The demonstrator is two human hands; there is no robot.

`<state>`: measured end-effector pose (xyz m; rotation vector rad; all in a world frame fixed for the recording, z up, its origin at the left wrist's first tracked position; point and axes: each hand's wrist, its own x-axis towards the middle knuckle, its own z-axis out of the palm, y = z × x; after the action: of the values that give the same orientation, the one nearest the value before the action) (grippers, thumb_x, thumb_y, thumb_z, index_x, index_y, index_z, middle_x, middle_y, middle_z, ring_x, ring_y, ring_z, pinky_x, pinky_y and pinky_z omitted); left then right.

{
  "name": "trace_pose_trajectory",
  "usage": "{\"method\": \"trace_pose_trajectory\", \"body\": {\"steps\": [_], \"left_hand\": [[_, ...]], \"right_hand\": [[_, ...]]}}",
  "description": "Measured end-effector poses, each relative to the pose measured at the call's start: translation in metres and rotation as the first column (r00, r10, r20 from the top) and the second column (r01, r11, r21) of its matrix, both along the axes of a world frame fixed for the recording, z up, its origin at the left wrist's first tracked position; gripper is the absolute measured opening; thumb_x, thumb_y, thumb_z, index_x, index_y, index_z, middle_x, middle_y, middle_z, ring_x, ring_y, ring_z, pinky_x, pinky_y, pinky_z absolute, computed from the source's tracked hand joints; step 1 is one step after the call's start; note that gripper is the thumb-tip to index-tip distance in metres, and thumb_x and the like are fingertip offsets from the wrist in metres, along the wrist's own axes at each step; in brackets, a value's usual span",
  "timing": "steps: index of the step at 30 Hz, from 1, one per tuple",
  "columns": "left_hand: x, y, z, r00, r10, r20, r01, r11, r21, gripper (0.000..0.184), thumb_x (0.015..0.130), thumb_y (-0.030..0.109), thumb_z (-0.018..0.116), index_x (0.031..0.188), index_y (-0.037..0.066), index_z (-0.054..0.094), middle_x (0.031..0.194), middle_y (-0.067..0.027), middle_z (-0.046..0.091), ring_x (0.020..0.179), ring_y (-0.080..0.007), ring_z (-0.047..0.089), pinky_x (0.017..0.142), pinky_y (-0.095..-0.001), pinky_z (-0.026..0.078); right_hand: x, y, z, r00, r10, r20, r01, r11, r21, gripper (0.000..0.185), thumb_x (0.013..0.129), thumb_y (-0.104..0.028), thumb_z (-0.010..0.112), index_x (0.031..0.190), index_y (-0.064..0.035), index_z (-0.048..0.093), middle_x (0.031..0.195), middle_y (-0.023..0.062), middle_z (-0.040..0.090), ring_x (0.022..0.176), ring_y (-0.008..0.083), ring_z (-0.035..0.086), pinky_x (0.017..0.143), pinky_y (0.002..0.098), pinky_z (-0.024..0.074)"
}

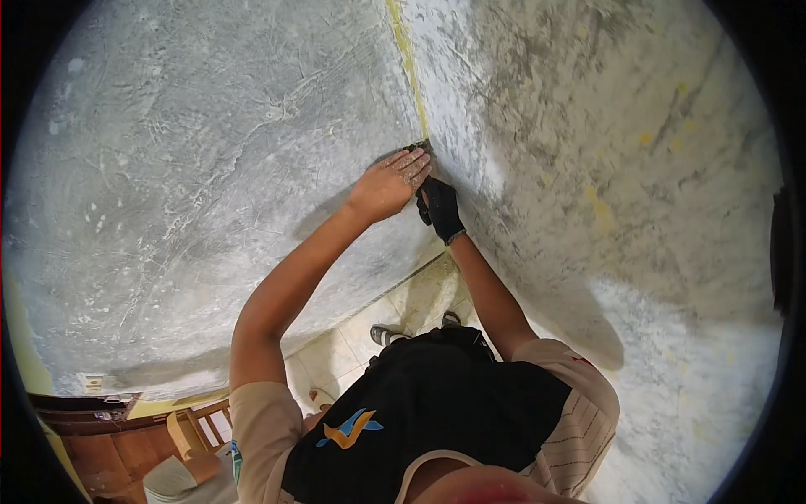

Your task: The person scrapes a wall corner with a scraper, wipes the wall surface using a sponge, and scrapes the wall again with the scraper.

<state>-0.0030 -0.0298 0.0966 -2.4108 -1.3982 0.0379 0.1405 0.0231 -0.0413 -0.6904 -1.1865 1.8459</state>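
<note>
At upper centre, the left hand (393, 186) lies flat-fingered near the wall corner (415, 92). The right hand (442, 208) closes round, seemingly, a dark handle (422, 212).

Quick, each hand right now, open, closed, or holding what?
Left hand: open, fingers stretched out at the wall corner.
Right hand: black-gloved, partly hidden; can't tell whether it's closed on something.

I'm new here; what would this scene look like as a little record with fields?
Place: inner corner of two patchy grey walls
Left hand: bare, fingers over what looks like a dark tool, mostly hidden
Right hand: black-gloved, close beside the left; grip partly hidden
Above the hands: yellow strip along the corner
Floor: pale tiles
</note>
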Motion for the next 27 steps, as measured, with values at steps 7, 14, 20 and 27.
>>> {"method": "trace_pose_trajectory", "body": {"steps": [7,14,20,27], "left_hand": [[-0.006,0.008,-0.02,0.996,-0.013,-0.091,0.027,0.987,0.159,0.045,0.095,0.013,0.055,0.138,0.006,0.062,0.152,-0.0079,0.056,0.143,-0.0223,0.05,0.122,-0.0371,0.039],[-0.012,0.02,-0.02,0.982,-0.077,-0.174,0.114,0.97,0.214,0.044,0.089,0.013,0.06,0.132,0.006,0.067,0.146,-0.006,0.061,0.138,-0.0207,0.055,0.119,-0.0362,0.042],[-0.005,0.015,-0.007,0.977,-0.046,-0.206,0.093,0.971,0.222,0.047,0.089,0.012,0.059,0.136,0.004,0.064,0.145,-0.0067,0.062,0.137,-0.0192,0.056,0.118,-0.0356,0.043],[-0.01,0.014,0.039,0.97,-0.06,-0.236,0.127,0.952,0.279,0.045,0.088,0.013,0.06,0.131,0.002,0.068,0.141,-0.0071,0.065,0.137,-0.0198,0.057,0.119,-0.0347,0.041]], "right_hand": [[0.004,0.016,-0.007,0.996,0.066,0.053,-0.071,0.992,0.104,0.044,0.107,-0.04,0.053,0.073,-0.0119,0.057,0.055,-0.0026,0.047,0.042,0.0085,0.042,0.039,0.0283,0.0292],[0.005,0.019,0.007,0.982,0.184,0.037,-0.178,0.977,-0.119,0.05,0.108,-0.046,0.049,0.069,-0.0137,0.052,0.052,-0.0008,0.045,0.038,0.011,0.038,0.037,0.0284,0.0283],[0.007,0.025,0.005,0.958,0.274,-0.077,-0.283,0.949,-0.141,0.052,0.107,-0.05,0.049,0.07,-0.0144,0.052,0.053,-0.0018,0.045,0.039,0.0093,0.036,0.037,0.0278,0.0285],[0.0,0.025,0.051,0.971,0.234,-0.05,-0.235,0.972,-0.011,0.054,0.108,-0.051,0.048,0.069,-0.0142,0.056,0.051,-0.0026,0.044,0.037,0.0096,0.036,0.037,0.027,0.0273]]}}
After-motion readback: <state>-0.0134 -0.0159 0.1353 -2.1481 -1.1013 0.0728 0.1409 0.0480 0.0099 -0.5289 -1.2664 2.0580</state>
